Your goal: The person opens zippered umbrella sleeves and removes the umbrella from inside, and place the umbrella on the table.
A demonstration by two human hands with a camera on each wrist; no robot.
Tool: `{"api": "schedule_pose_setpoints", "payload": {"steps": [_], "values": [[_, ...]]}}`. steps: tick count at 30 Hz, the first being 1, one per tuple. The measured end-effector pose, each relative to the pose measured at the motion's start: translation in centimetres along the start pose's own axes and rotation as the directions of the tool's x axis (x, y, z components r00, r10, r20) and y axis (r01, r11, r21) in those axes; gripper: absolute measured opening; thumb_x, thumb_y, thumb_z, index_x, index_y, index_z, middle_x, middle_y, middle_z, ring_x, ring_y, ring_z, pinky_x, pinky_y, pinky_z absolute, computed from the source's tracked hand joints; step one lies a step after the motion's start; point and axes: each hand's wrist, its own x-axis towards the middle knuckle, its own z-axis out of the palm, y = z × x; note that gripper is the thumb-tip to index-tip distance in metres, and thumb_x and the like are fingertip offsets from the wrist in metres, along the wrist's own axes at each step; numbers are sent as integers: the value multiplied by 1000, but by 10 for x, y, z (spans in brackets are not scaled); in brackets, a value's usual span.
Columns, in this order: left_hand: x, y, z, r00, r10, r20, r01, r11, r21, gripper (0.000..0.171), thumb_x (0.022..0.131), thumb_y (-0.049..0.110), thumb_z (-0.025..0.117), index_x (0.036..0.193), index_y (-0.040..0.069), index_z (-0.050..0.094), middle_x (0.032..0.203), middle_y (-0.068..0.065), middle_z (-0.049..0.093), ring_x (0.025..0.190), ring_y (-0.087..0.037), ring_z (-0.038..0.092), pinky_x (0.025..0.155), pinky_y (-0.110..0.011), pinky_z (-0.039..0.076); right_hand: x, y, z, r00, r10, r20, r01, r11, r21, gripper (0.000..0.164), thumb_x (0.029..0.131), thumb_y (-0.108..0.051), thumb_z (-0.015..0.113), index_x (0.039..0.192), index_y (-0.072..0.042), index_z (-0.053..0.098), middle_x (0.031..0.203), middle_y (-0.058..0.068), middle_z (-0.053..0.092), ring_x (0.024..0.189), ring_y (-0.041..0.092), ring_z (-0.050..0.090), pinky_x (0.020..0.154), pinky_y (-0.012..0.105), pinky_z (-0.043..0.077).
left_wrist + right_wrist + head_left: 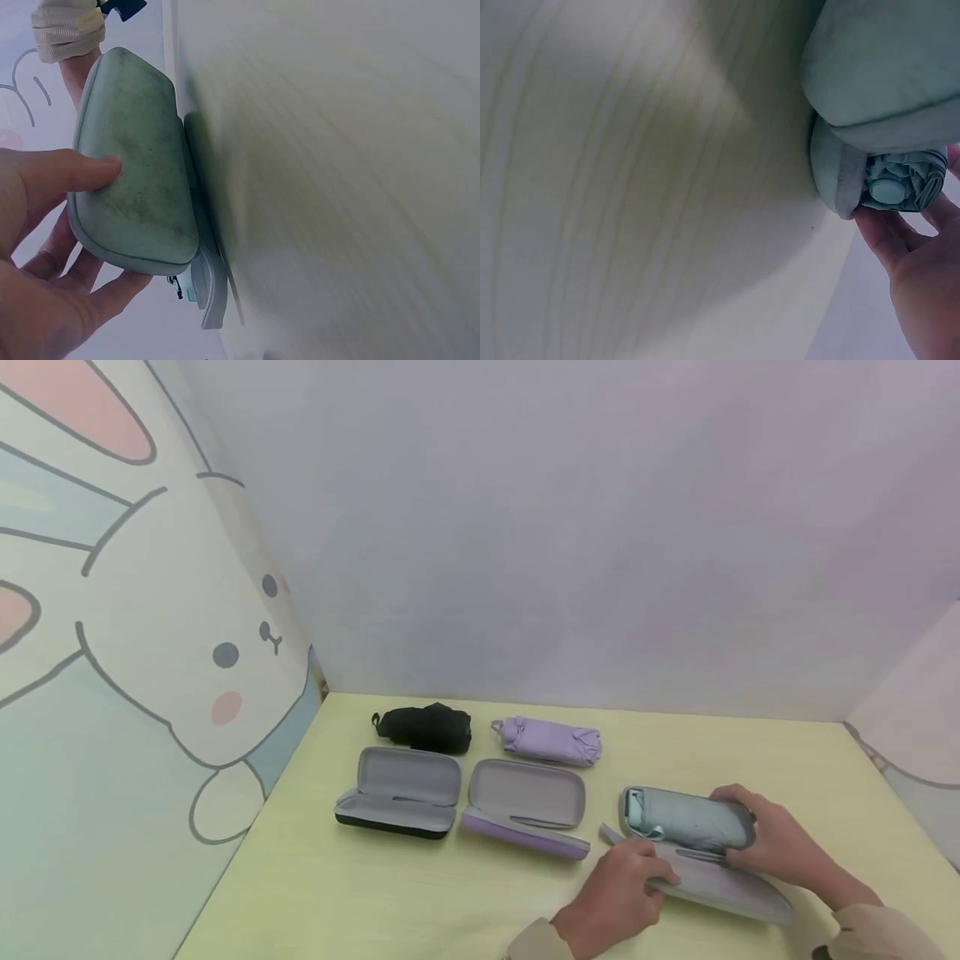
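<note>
A pale green zip-up hard case lies unfolded at the table's right, its lid tilted toward me. Inside the far half sits a folded green umbrella with a wrist strap at its left end. My left hand pinches the lid, thumb on the smudged outer face and fingers behind the edge. My right hand spans the right end of the far half, gripping around its rim. In the right wrist view, the umbrella's rounded end shows between the case's halves, close to my right fingers.
Left of the green case lie an unfolded purple case and an unfolded black case, both with grey linings. Behind them are a folded purple umbrella and a folded black umbrella. A wall rises behind the yellow table.
</note>
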Motion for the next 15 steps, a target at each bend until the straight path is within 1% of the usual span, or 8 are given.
{"api": "schedule_pose_setpoints", "payload": {"steps": [2,6,8,10,13,15], "values": [[0,0,-1,1000,5,2,-5,1000,-1,29,67,3,75,89,21,76,77,13,51,75,7,42,74,-2,33,-1,0,-3,1000,-12,-25,13,999,40,71,51,-3,85,114,-18,56,101,4,61,79,6,53,61,26,44],[1,1,-4,1000,9,2,-9,1000,5,29,68,2,75,89,21,76,77,13,52,76,7,43,79,-3,34,-3,-3,-7,999,-16,-35,20,994,109,67,56,-1,84,115,-17,58,106,3,60,83,4,55,64,25,48],[0,1,-4,1000,9,4,-9,1000,-2,29,68,2,74,89,21,76,78,12,53,78,7,45,82,-4,35,-4,-3,-9,1000,-3,-29,7,989,145,65,58,-1,84,116,-16,59,108,-1,58,85,2,54,64,24,48],[0,1,-4,1000,10,6,-10,1000,-8,29,69,2,74,90,21,75,80,12,54,80,7,46,85,-5,35,-5,-4,-11,1000,11,-26,-6,982,190,63,59,0,84,116,-13,59,110,-8,56,86,1,55,64,24,49],[0,1,-3,1000,7,5,-7,1000,-16,28,69,1,73,90,20,76,81,12,55,80,6,46,85,-6,36,-6,-6,-15,999,23,-23,-16,968,252,59,61,3,82,115,-10,60,109,-16,54,87,1,55,63,25,50],[0,1,-3,1000,1,7,-1,1000,-19,28,70,2,74,90,20,76,82,12,55,80,7,46,83,-5,36,-5,-8,-18,1000,15,-21,-8,959,282,56,63,5,80,114,-9,60,109,-18,54,86,1,56,62,26,51]]}}
